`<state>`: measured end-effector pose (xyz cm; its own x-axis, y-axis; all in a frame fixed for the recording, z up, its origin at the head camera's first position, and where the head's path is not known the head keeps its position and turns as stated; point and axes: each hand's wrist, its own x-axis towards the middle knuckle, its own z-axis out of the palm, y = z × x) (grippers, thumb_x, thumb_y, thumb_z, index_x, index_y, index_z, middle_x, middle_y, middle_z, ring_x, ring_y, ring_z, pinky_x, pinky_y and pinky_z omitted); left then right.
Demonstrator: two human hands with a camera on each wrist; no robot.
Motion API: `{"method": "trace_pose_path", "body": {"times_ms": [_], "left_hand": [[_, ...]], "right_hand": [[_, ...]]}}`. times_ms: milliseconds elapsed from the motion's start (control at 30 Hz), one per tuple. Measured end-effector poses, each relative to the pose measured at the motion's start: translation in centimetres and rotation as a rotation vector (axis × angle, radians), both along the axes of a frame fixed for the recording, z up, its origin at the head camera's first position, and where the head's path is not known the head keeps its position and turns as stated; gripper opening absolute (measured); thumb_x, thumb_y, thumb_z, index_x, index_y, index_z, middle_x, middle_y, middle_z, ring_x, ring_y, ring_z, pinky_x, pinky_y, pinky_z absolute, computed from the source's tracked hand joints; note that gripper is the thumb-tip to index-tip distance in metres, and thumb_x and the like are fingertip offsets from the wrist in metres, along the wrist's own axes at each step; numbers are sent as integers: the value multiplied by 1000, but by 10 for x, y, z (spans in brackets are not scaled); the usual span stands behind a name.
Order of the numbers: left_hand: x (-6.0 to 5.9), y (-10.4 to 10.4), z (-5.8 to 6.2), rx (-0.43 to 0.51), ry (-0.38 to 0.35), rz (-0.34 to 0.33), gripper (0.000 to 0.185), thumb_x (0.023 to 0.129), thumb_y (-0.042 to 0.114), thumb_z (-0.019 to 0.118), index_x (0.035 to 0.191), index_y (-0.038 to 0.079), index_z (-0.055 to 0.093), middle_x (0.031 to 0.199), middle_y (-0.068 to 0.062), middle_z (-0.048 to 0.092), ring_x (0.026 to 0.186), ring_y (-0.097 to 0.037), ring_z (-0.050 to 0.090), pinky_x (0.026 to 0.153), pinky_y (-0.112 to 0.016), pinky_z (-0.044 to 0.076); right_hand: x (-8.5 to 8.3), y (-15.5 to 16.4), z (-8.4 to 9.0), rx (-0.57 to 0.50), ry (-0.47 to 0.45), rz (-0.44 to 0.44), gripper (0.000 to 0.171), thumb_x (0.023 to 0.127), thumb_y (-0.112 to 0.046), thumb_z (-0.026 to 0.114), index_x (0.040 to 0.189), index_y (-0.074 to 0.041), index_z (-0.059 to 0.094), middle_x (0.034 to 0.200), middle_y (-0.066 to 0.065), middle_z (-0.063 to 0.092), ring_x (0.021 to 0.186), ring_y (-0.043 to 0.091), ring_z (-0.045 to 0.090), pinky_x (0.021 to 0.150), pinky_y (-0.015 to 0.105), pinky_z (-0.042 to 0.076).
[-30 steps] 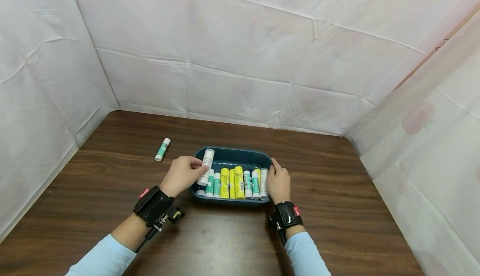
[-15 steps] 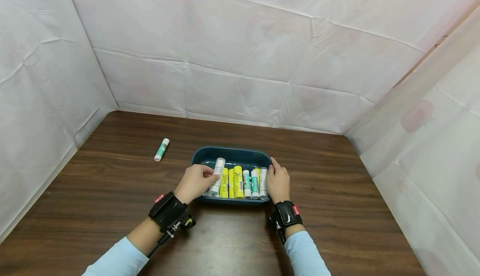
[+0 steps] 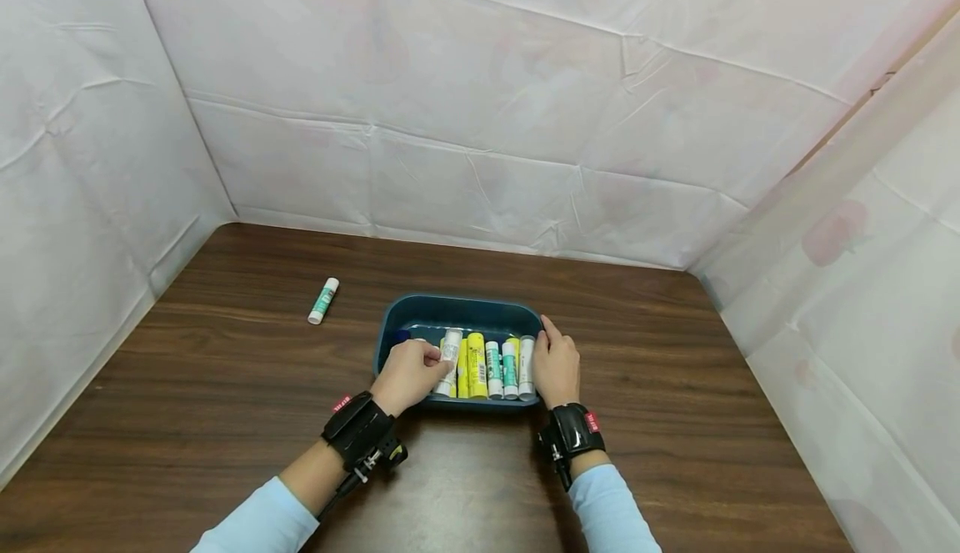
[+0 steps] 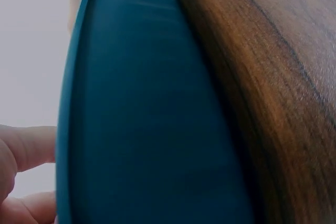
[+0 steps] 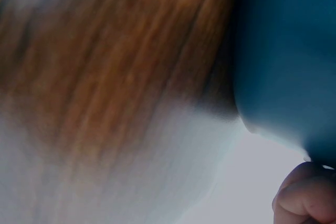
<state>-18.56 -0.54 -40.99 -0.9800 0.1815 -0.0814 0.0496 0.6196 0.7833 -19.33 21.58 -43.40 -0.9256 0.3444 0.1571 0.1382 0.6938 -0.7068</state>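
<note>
In the head view, my left hand reaches over the near left part of a dark blue plastic box. Its thumb and fingers pinch a white glue stick, tilted over the yellow glue sticks. My right hand grips the box at its right end. Yellow, green-and-white and white glue sticks stand in a row along the near side, among them a tall yellow glue stick. The left hand hides the row's left end. The left wrist view shows its fingers behind the box rim; the right wrist view shows curled fingers beside the box.
A green-and-white glue stick lies on the brown wooden table, left of the box. A dark blue cap shows inside the box at the left. White cloth walls stand at the back and both sides.
My left hand has moved right and slightly down with the white glue stick, from the box's left end to over the yellow ones. The right hand stays at the right end.
</note>
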Motion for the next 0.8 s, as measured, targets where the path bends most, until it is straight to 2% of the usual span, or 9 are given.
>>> {"method": "trace_pose_path", "body": {"times_ms": [200, 400, 800], "left_hand": [[-1, 5, -2, -27, -27, 6, 32, 86, 25, 68, 105, 0, 68, 94, -7, 63, 79, -15, 55, 69, -28, 47], [-2, 9, -2, -75, -70, 1, 28, 86, 28, 67, 99, 3, 70, 89, -5, 62, 76, -16, 53, 64, -26, 42], [-4, 17, -1, -82, -81, -16, 29, 86, 28, 67, 93, 1, 71, 80, -5, 62, 70, -15, 53, 59, -24, 40]], "right_hand": [[1, 0, 0, -1, 8, 6, 40, 100, -22, 38, 137, -13, 48, 103, 20, 58, 76, 26, 47, 65, 33, 34], [0, 0, 0, -5, 10, 1, 40, 100, -22, 39, 137, -12, 49, 106, 20, 59, 81, 27, 51, 68, 35, 37], [1, 0, 1, -6, 5, -1, 39, 100, -22, 39, 137, -14, 49, 103, 19, 58, 77, 26, 48, 65, 32, 35]]}}
